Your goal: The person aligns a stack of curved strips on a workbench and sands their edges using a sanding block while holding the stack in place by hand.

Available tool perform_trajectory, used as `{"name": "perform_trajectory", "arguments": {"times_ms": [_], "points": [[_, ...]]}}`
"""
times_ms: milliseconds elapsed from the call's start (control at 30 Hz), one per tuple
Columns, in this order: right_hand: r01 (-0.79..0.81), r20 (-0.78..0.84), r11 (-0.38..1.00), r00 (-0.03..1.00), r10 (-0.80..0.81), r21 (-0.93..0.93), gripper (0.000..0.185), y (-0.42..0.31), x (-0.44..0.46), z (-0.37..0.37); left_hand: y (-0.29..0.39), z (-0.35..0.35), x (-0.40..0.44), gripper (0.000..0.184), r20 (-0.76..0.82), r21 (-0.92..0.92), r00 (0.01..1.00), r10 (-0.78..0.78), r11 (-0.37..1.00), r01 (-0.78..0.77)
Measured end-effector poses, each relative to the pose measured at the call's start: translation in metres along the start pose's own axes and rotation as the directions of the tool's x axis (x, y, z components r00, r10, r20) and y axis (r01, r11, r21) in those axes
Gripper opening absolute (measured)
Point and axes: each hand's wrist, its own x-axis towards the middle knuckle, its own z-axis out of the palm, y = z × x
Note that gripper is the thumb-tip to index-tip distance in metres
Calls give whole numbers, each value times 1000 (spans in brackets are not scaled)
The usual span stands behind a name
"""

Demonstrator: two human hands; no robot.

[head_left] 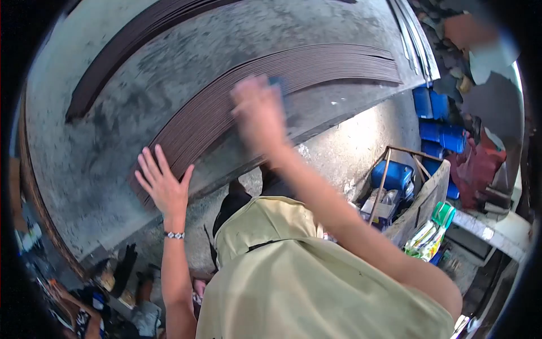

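Note:
A wide, curved band of thin brown strips (197,113), laid edge to edge, lies along the near side of the grey worktable (316,28). Flat on its lower left end rests my left hand (165,179), fingers spread, with a bracelet at the wrist. My right hand (259,113), smeared by motion, is over the middle of the band with its fingers curled. A blurred blue thing (276,85) shows at its far side, apparently gripped; its kind cannot be made out. Farther back on the table is a second, darker curved bundle of strips (121,53).
Pale metal strips (411,39) lie at the table's right corner. Blue containers (443,133) and a wooden-framed bin (418,198) stand on the floor to the right. A green-and-white package (432,231) is beside the bin. Another person's arm (76,302) shows at lower left.

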Motion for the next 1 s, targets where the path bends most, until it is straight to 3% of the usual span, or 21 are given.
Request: {"name": "perform_trajectory", "arguments": {"times_ms": [67,133,167,200,233,300,367,400,433,467,500,567,633,700,733,800,867,900,933,967,1000], "points": [[153,-8,928,987,-160,341,50,-55,-35,32,-4,0,1,106,62,-23,998,-8,1000,9],[177,20,939,981,-191,294,49,9,-16,6,-6,-9,3,106,68,-117,997,32,993,-24],[114,85,991,989,-120,70,50,64,-3,-23,-12,-13,1,101,101,-147,994,36,989,-21],[-29,-83,999,996,28,-16,51,132,4,-29,-19,-16,1,95,135,-175,990,40,985,-16],[-206,-89,975,976,199,-84,49,208,13,-52,-22,-19,2,90,169,-203,985,43,979,-8],[-615,-299,777,774,559,-139,42,336,25,-83,-22,-26,6,77,200,-387,979,-38,915,115],[-633,-198,710,773,603,-308,48,368,25,-59,-3,-31,37,61,153,-504,987,-52,855,123],[-628,-147,672,764,628,-393,53,352,40,-67,21,-29,65,62,133,-634,991,-2,768,86],[-473,-316,719,880,355,-509,55,285,36,-34,49,-24,101,62,109,-745,993,38,665,56],[-271,-441,959,873,210,-79,46,188,39,-39,82,-19,138,63,87,-836,994,72,548,33],[-180,2,984,984,180,-16,50,123,40,-56,121,-20,179,64,115,-864,981,158,503,20],[-3,-41,958,999,15,285,52,97,17,-8,195,0,259,72,185,-925,931,314,376,57],[55,-8,972,998,-55,229,53,140,9,-31,255,20,323,84,305,-950,838,453,211,232],[-184,0,979,983,185,-91,63,258,18,-77,295,30,363,94,420,-892,687,593,130,433],[-289,-164,928,953,255,-234,58,327,20,-78,312,39,379,99,438,-859,603,667,112,500],[-571,-229,812,812,537,-119,38,413,37,-122,336,55,399,102,420,-759,462,781,23,650],[-687,-344,698,717,606,-202,48,393,44,-86,351,56,401,105,422,-591,389,819,-76,803],[-568,-371,772,808,458,-286,52,328,45,-66,361,50,402,107,447,-479,376,811,-138,867],[-470,-176,839,882,436,-273,58,249,50,-69,370,46,405,108,472,-356,355,807,-194,914],[-274,-120,960,953,279,53,59,189,41,-51,376,46,407,110,457,-298,304,836,-177,938],[-129,-108,977,983,148,169,61,135,26,-18,377,49,407,110,442,-282,285,851,-170,944]]}}
